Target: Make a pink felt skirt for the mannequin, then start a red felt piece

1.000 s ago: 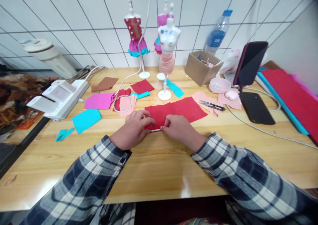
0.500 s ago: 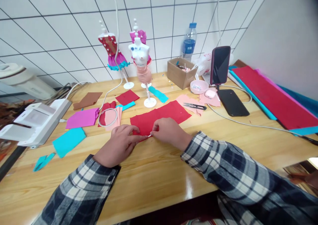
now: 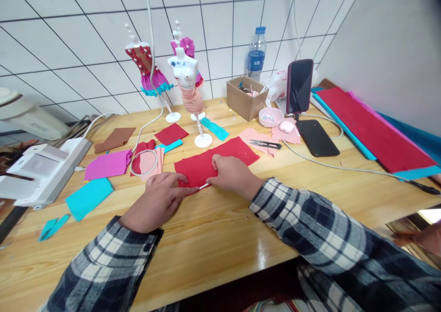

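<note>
A piece of red fabric (image 3: pixel 223 158) lies flat on the wooden table in front of me. Along its near edge runs a thin white strip (image 3: pixel 204 186), visible between my two hands. My left hand (image 3: pixel 160 197) rests at the fabric's left end, fingers stretched out, with the index fingertip pressing at the strip's left end. At the strip's right end, my right hand (image 3: pixel 232 174) is closed, thumb and fingers together on the strip at the fabric edge; the fingertips are partly hidden. Black-handled thread snips (image 3: pixel 265 144) lie beyond the fabric on pink cloth.
Behind stand small dress forms, the nearest one (image 3: pixel 186 80) in a pink wrap. A cardboard box (image 3: pixel 246 103), pink bowl (image 3: pixel 271 117), water bottle (image 3: pixel 257 57) and phone (image 3: pixel 317 138) are at back right. Turquoise (image 3: pixel 89 197) and magenta cloth (image 3: pixel 107 164) lie left, near a white cable (image 3: pixel 144 162).
My right hand has slid slightly right along the fabric edge, so more of the white strip shows. My left hand stays on the fabric's left end. The view has shifted a little.
</note>
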Action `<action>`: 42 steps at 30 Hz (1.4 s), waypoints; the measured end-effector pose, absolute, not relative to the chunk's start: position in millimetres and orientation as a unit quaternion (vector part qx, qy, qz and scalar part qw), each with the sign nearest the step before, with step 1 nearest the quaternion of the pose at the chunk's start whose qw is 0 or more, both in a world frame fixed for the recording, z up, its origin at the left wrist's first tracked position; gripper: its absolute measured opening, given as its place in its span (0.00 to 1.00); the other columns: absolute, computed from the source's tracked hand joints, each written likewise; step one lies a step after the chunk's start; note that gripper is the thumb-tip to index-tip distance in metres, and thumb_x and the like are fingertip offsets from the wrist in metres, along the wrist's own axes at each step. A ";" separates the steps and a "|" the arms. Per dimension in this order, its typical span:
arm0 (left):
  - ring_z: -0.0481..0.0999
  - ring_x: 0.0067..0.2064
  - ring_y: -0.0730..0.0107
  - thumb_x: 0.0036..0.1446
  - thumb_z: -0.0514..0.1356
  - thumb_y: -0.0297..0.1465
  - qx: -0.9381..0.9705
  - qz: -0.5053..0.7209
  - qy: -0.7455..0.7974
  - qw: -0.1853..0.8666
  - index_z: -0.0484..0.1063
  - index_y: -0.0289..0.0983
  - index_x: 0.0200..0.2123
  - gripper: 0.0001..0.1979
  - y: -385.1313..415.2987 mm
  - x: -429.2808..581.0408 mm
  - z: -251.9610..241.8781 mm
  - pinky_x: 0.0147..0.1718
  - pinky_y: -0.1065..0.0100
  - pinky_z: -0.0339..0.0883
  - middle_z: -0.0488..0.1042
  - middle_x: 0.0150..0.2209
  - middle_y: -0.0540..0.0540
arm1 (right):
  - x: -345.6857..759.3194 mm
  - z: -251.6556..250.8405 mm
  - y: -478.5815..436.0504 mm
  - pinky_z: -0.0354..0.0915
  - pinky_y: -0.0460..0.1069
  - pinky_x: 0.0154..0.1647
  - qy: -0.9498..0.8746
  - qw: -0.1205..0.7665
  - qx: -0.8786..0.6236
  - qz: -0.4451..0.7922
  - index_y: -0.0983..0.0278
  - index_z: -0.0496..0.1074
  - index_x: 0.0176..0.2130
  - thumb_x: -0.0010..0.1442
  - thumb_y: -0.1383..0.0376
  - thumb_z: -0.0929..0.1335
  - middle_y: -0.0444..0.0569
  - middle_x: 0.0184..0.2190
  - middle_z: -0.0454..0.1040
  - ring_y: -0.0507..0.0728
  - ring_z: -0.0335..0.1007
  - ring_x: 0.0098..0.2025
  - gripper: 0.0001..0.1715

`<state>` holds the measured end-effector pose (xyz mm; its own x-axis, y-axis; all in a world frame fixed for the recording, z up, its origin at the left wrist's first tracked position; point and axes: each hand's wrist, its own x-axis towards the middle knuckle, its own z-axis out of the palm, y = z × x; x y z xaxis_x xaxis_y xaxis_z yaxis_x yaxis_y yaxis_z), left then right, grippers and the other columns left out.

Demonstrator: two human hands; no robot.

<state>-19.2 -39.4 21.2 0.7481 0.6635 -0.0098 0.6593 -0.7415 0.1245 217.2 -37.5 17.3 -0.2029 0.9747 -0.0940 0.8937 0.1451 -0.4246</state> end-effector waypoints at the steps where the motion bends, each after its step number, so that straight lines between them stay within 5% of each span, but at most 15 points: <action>1: 0.70 0.49 0.55 0.61 0.50 0.26 0.932 0.020 0.355 0.063 0.74 0.58 0.51 0.23 -39.4 -19.9 21.9 0.46 0.51 0.59 0.72 0.48 0.45 | 219.9 17.5 -35.9 0.53 0.48 0.27 -0.745 0.097 -0.628 0.203 0.62 0.69 0.40 0.52 0.54 0.71 0.48 0.35 0.78 0.57 0.71 0.36 0.19; 16: 0.70 0.53 0.54 0.62 0.55 0.40 0.938 0.076 0.337 0.042 0.78 0.45 0.44 0.14 -38.2 -15.2 25.7 0.52 0.51 0.62 0.73 0.52 0.43 | 214.8 13.6 -43.0 0.53 0.48 0.26 -0.770 0.095 -0.611 0.159 0.60 0.69 0.37 0.55 0.50 0.68 0.45 0.34 0.78 0.58 0.73 0.36 0.18; 21: 0.55 0.68 0.51 0.64 0.51 0.45 0.951 0.015 0.299 0.071 0.53 0.38 0.67 0.32 -50.9 -2.1 17.1 0.63 0.48 0.51 0.56 0.68 0.40 | 226.7 18.9 -40.7 0.55 0.48 0.27 -0.755 0.100 -0.627 0.165 0.59 0.69 0.37 0.59 0.51 0.66 0.44 0.34 0.78 0.57 0.74 0.36 0.15; 27: 0.49 0.70 0.47 0.66 0.44 0.47 0.933 -0.082 0.340 0.085 0.39 0.46 0.70 0.33 -59.5 -4.3 6.6 0.62 0.32 0.36 0.45 0.71 0.45 | 246.0 17.2 -36.8 0.60 0.50 0.30 -0.739 0.027 -0.662 0.122 0.61 0.69 0.42 0.60 0.46 0.65 0.50 0.36 0.79 0.61 0.76 0.38 0.23; 31: 0.48 0.70 0.45 0.66 0.44 0.48 0.929 -0.080 0.351 0.084 0.37 0.53 0.69 0.32 -61.5 -4.6 7.0 0.60 0.28 0.35 0.41 0.71 0.45 | 249.7 15.3 -33.8 0.62 0.50 0.31 -0.736 0.022 -0.663 0.131 0.61 0.69 0.43 0.59 0.44 0.65 0.51 0.37 0.79 0.61 0.75 0.39 0.26; 38: 0.50 0.69 0.44 0.66 0.48 0.45 0.933 -0.059 0.334 0.120 0.38 0.54 0.69 0.32 -55.1 -9.8 7.1 0.59 0.28 0.39 0.44 0.71 0.44 | 255.3 8.9 -28.0 0.55 0.48 0.27 -0.753 0.052 -0.645 0.122 0.60 0.69 0.37 0.57 0.42 0.67 0.48 0.33 0.78 0.59 0.74 0.35 0.25; 42: 0.60 0.65 0.49 0.65 0.51 0.39 0.933 0.091 0.338 0.085 0.52 0.48 0.67 0.27 -39.6 -23.4 12.3 0.61 0.35 0.44 0.60 0.66 0.41 | 261.0 8.7 -29.8 0.49 0.47 0.24 -0.748 0.091 -0.639 0.151 0.60 0.68 0.33 0.57 0.44 0.67 0.45 0.29 0.76 0.56 0.71 0.32 0.22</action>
